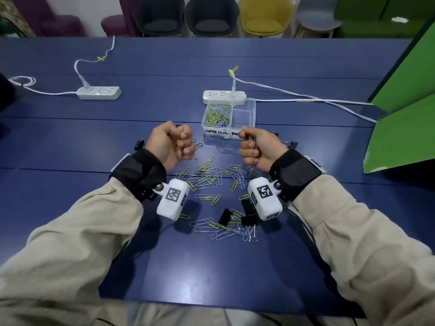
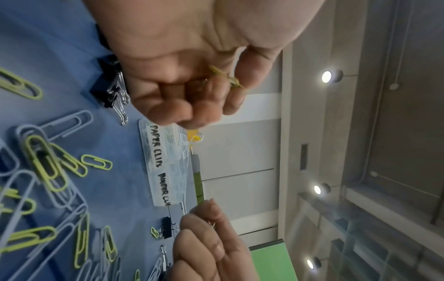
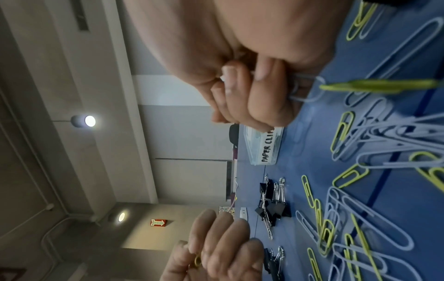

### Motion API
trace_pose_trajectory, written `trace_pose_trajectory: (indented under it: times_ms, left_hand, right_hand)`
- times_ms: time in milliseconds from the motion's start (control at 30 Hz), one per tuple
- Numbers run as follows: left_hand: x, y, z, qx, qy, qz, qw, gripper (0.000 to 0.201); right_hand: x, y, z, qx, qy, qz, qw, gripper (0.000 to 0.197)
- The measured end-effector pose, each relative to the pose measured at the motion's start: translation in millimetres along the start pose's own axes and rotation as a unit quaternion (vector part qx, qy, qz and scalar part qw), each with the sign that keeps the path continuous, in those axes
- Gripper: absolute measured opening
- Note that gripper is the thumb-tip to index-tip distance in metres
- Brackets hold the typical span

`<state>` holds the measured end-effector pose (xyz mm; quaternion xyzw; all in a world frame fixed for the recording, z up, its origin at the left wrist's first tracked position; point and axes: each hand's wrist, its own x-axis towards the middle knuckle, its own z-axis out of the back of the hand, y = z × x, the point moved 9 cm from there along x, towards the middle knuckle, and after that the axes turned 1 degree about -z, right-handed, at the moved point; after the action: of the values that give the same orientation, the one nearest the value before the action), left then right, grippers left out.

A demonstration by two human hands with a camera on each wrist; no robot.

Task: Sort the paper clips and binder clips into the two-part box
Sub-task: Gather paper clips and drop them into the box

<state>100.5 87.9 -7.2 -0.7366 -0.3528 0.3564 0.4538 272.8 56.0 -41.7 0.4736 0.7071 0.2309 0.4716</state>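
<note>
A clear two-part box (image 1: 244,107) stands past my hands; its left part, labelled PAPER CLIPS, holds several paper clips (image 1: 217,116), and the right part looks bare. My left hand (image 1: 175,143) is curled into a fist above the table and pinches a yellow-green paper clip (image 2: 225,77). My right hand (image 1: 250,147) hovers just in front of the box, fingers curled round paper clips (image 3: 305,89). Loose silver and green paper clips (image 1: 211,180) lie between my wrists. Black binder clips (image 1: 227,216) sit nearer me, and other binder clips (image 1: 290,144) lie by each hand.
Two white power strips (image 1: 98,92) (image 1: 223,97) with cables (image 1: 306,98) lie at the back of the blue table (image 1: 211,267). A green board (image 1: 404,128) stands at the right. Chairs (image 1: 211,15) line the far edge.
</note>
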Motion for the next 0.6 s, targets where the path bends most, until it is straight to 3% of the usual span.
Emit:
trace_pose_trajectory:
  times_ms: [100, 233, 400, 467, 500, 533, 600]
  left_hand:
    - [-1, 8, -1, 0.010, 0.045, 0.043, 0.998, 0.019]
    - [-5, 25, 8, 0.004, 0.044, 0.102, 0.994, 0.048]
    - [-13, 33, 12, 0.005, 0.025, 0.108, 0.994, 0.038]
    - [-13, 33, 16, 0.102, 0.013, 0.094, 0.990, 0.033]
    - [-13, 30, 17, 0.228, 0.011, 0.069, 0.971, 0.032]
    - [-13, 24, 18, 0.399, 0.010, 0.036, 0.916, 0.031]
    - [-12, 17, 10, 0.673, 0.027, -0.029, 0.738, 0.033]
  right_hand:
    - [-2, 4, 5, -0.037, -0.022, 0.020, 0.999, 0.016]
    - [-5, 5, 5, -0.086, -0.013, 0.026, 0.996, 0.023]
    - [-6, 14, -2, -0.023, 0.009, 0.042, 0.999, 0.019]
    - [-5, 18, 1, -0.023, -0.006, 0.055, 0.998, 0.019]
    - [-5, 18, 1, -0.026, -0.008, 0.058, 0.998, 0.018]
    - [-5, 17, 1, -0.026, -0.004, 0.059, 0.998, 0.019]
    - [-5, 16, -1, -0.019, 0.009, 0.057, 0.998, 0.019]
